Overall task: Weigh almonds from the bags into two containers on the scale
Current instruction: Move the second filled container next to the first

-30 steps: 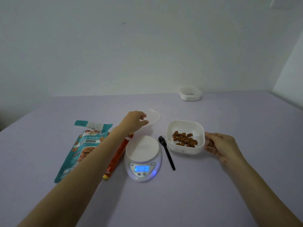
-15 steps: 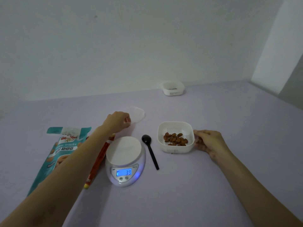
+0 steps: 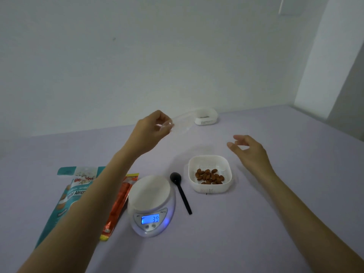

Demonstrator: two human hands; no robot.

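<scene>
Pinching a clear plastic lid [image 3: 182, 123] in your left hand [image 3: 152, 131] above the lilac table [image 3: 275, 223], your right hand [image 3: 249, 152] hovered with fingers apart beyond the white square container of almonds [image 3: 209, 174], digital scale [image 3: 150, 205] bare near the front edge.

Two white slotted containers: one near [image 3: 210, 175], one far by the wall [image 3: 206, 118]. Two bags: teal [image 3: 68, 196] and orange [image 3: 120, 205]. One scale [image 3: 151, 205], one black spoon [image 3: 180, 192], one clear lid [image 3: 182, 123]. About a dozen almonds [image 3: 209, 176]. Two hands: left [image 3: 151, 131], right [image 3: 249, 152].
</scene>
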